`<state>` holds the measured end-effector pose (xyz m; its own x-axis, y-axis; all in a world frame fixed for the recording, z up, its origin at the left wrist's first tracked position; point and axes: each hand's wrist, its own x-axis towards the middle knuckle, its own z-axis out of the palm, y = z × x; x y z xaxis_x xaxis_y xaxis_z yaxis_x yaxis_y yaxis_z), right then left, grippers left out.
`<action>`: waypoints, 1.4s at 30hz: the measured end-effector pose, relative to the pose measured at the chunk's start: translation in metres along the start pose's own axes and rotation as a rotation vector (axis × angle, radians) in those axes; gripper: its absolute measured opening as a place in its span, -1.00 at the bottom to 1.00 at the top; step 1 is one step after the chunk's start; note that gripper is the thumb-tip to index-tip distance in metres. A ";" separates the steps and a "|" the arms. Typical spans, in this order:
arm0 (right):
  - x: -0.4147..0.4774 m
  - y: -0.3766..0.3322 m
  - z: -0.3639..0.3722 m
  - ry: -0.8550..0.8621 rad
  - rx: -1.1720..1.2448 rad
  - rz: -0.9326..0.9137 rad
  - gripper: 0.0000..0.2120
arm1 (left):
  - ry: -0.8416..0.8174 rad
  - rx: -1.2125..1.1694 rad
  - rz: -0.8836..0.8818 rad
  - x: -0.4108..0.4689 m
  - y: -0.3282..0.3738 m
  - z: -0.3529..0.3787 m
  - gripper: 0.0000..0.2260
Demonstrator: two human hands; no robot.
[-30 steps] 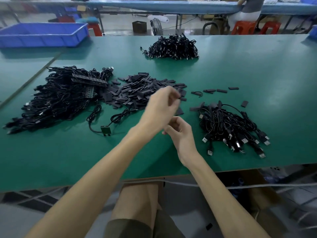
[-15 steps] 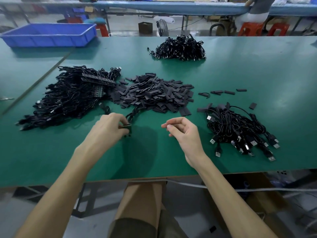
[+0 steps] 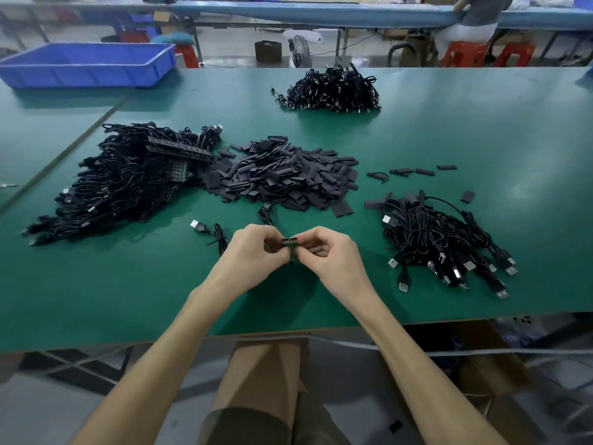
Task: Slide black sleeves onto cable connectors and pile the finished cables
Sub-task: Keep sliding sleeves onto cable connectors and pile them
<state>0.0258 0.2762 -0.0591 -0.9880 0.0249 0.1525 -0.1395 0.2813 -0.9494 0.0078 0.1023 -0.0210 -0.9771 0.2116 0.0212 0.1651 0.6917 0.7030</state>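
My left hand (image 3: 253,252) and my right hand (image 3: 330,258) meet over the green table, both pinching a small connector board (image 3: 289,243) with dark pins at the end of a cable. That cable's cord (image 3: 219,237) trails left to a USB plug (image 3: 196,225). A heap of flat black sleeves (image 3: 282,175) lies just beyond my hands. Whether a sleeve sits in my right fingers is hidden. A big tangle of cables (image 3: 122,184) lies at the left. A smaller pile of cables (image 3: 446,242) lies at the right.
Another cable pile (image 3: 333,89) sits far back at the centre. A blue bin (image 3: 86,64) stands at the back left. A few loose sleeves (image 3: 414,171) lie right of the heap. The table's front edge (image 3: 288,330) runs just below my wrists.
My left hand lifted the connector off the table and brought it right. My right hand closed in from open fingers to pinch the same connector. The cable's USB end now lies stretched out leftward.
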 end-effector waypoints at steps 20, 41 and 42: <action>-0.004 -0.003 0.000 0.034 -0.117 -0.019 -0.93 | 0.186 0.027 0.000 -0.012 0.010 0.016 -0.90; 0.002 -0.003 -0.011 0.200 0.509 0.124 -0.79 | 0.173 0.739 -0.223 0.007 -0.022 -0.036 -0.78; 0.002 -0.003 -0.011 0.211 0.502 0.129 -0.79 | 0.166 0.725 -0.240 0.006 -0.021 -0.036 -0.83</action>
<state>0.0251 0.2863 -0.0523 -0.9715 0.2351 0.0292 -0.0840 -0.2265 -0.9704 -0.0065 0.0645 -0.0100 -0.9951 -0.0670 0.0732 -0.0624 0.9960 0.0632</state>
